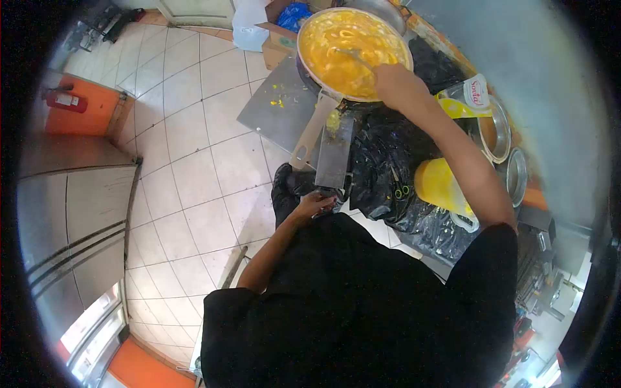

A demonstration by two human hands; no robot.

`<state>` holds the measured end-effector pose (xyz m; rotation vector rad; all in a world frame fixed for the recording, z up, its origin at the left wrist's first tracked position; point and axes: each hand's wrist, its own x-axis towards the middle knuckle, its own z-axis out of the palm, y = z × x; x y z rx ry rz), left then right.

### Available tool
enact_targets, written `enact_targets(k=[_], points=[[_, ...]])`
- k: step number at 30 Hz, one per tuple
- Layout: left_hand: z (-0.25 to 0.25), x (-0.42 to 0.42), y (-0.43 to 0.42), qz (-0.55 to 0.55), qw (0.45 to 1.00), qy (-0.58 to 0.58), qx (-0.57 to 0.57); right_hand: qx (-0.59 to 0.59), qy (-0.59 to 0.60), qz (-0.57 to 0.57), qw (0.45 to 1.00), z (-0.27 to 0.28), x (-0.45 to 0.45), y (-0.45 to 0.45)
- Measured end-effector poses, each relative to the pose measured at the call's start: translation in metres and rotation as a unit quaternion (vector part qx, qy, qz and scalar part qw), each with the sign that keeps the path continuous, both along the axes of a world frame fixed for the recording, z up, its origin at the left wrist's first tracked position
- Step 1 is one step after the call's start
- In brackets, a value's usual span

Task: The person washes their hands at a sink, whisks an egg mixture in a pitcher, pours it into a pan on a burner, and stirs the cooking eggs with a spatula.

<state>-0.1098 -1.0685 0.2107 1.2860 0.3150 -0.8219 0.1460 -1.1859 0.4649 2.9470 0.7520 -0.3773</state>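
A wide pan [321,95] full of a yellow-orange mixture [356,45] stands at the top centre, its long handle pointing down and to the left. My right hand [394,84] is over the pan's right side, its fingers closed round a metal utensil [352,54] that dips into the mixture. Low in front of my body, my left hand [314,204] is near the lower end of a metal box-like piece [334,155]. The fingers of that hand are bent, and what they touch or hold is too small to make out.
Right of centre, a yellow container [440,184] and green-handled scissors [401,192] rest on black plastic [375,149]. A bag [475,94] and a metal pot [497,132] stand near the wall. A metal sheet [272,107] with yellow bits lies left of the pan. Tiled floor [187,168] extends left.
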Motion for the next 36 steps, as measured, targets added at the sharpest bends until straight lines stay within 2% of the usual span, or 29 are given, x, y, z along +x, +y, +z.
enact_targets(k=[3,7,9,11,14,16,18,19,20,21,23,24,25,26,27,28,30,31,33,34,36], points=[[-0.012,-0.004,0.001,0.020,1.000,-0.007,0.000,0.047,-0.024,-0.032,0.998,-0.010,0.025,0.001],[-0.028,-0.007,0.006,-0.015,1.000,-0.021,-0.010,-0.012,-0.036,-0.023,0.999,-0.001,0.059,-0.009],[-0.011,-0.002,0.023,-0.043,0.999,-0.020,0.004,-0.032,-0.030,-0.014,0.999,0.024,0.061,-0.015],[0.007,0.003,0.048,-0.073,0.997,-0.018,0.017,-0.065,-0.005,0.082,0.994,0.068,0.052,-0.024],[0.031,0.019,0.084,-0.074,0.996,-0.034,0.047,-0.076,0.020,0.093,0.993,0.116,0.039,-0.034],[0.061,0.032,0.097,-0.019,0.998,-0.060,0.017,-0.096,0.019,0.079,0.992,0.136,0.027,-0.037],[0.083,0.041,0.097,-0.020,0.997,-0.069,-0.001,-0.113,0.016,0.065,0.991,0.144,0.016,-0.038],[0.089,0.046,0.097,-0.016,0.997,-0.075,-0.021,-0.124,0.070,0.054,0.988,0.146,0.012,-0.038],[0.096,0.051,0.095,-0.020,0.993,-0.070,-0.087,-0.134,0.123,0.043,0.982,0.147,0.007,-0.039],[0.105,0.055,0.093,-0.023,0.993,-0.077,-0.085,-0.132,0.116,0.040,0.984,0.145,0.002,-0.041],[0.128,0.061,0.082,0.106,0.961,0.012,-0.256,-0.102,0.148,0.119,0.977,0.132,-0.009,-0.045],[0.128,0.067,0.080,0.111,0.952,-0.006,-0.286,-0.101,0.143,0.116,0.978,0.120,-0.013,-0.047],[0.132,0.073,0.078,0.109,0.952,-0.011,-0.285,-0.099,0.116,0.057,0.987,0.104,-0.016,-0.050],[0.140,0.082,0.076,0.155,0.941,0.029,-0.301,-0.095,0.089,-0.002,0.991,0.089,-0.016,-0.052],[0.145,0.090,0.077,0.200,0.925,0.068,-0.315,-0.093,0.085,-0.002,0.992,0.076,-0.015,-0.055],[0.144,0.098,0.080,0.200,0.926,0.065,-0.314,-0.077,0.069,-0.032,0.994,0.063,-0.013,-0.058],[0.145,0.113,0.088,0.056,0.979,0.032,-0.193,-0.069,0.036,-0.071,0.994,0.053,-0.011,-0.060],[0.146,0.116,0.086,0.057,0.979,0.030,-0.191,-0.067,0.034,-0.070,0.995,0.051,-0.010,-0.060],[0.161,0.119,0.075,0.003,0.997,-0.081,0.005,-0.058,0.018,-0.108,0.992,0.052,-0.011,-0.059],[0.160,0.121,0.077,0.005,0.997,-0.081,0.006,-0.057,0.017,-0.106,0.993,0.052,-0.011,-0.060],[0.158,0.127,0.087,0.006,0.991,-0.094,0.093,-0.011,0.021,-0.106,0.994,0.052,-0.007,-0.064]])
